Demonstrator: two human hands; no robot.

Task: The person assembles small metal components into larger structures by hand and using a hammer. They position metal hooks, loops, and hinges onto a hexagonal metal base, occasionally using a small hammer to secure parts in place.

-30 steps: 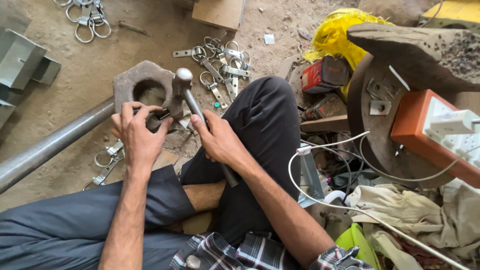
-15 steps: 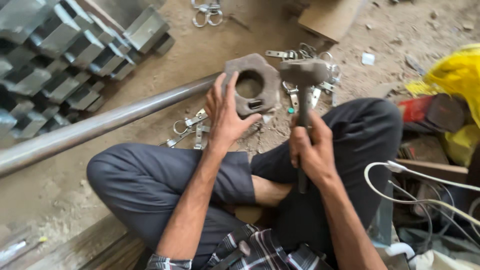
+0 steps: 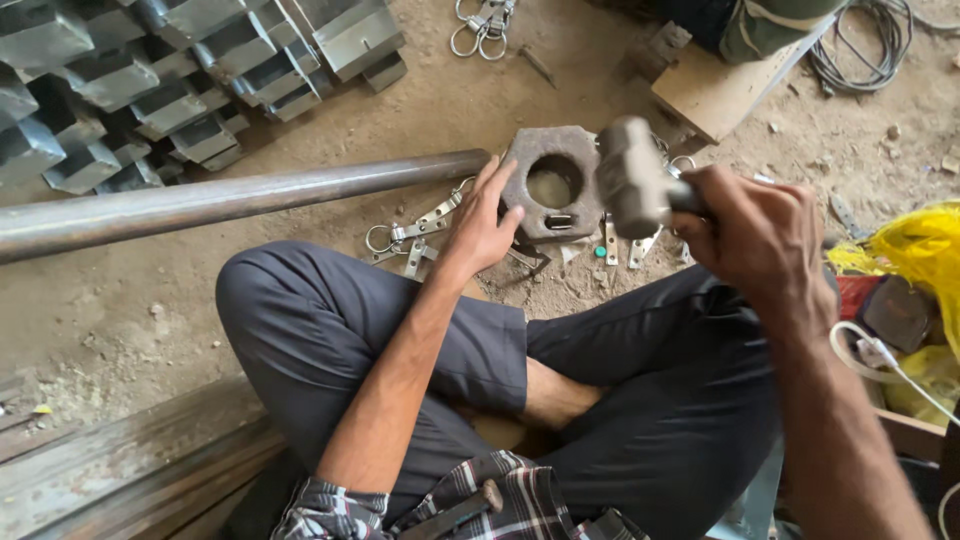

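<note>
Person sits cross-legged on dusty dirt floor (image 3: 130,320), dark trousers, plaid shirt at btm edge.

Right hand (image 3: 765,240) raised above the knee, fingers (image 3: 700,215) wrapped tight round handle of a heavy grey steel hammer (image 3: 632,178); hammer head blurred, up in the air, just right of and over the block, not touching it.

Left hand (image 3: 483,228) flat on the floor w/ fingers (image 3: 490,180) spread, tips resting against left edge of the thick rusty octagonal steel block w/ round centre hole (image 3: 552,182). Block lies on the floor in front of the shins, approx centre-top of view. A small bright metal piece (image 3: 560,221) sits on the block's near side, below the hole.

Long grey steel pipe (image 3: 230,200) runs from left edge to the block's left side, its end near the left hand's fingertips. Loose flat metal brackets w/ rings (image 3: 410,232) scattered btwn pipe end and left wrist; more rings (image 3: 482,22) at top. Stack of grey folded sheet-metal channels (image 3: 150,80) top left. Wooden board (image 3: 725,85) top right, black cable coil (image 3: 870,50) beyond it. Yellow plastic bag (image 3: 925,245) at right edge, white cable (image 3: 880,360) below it.
</note>
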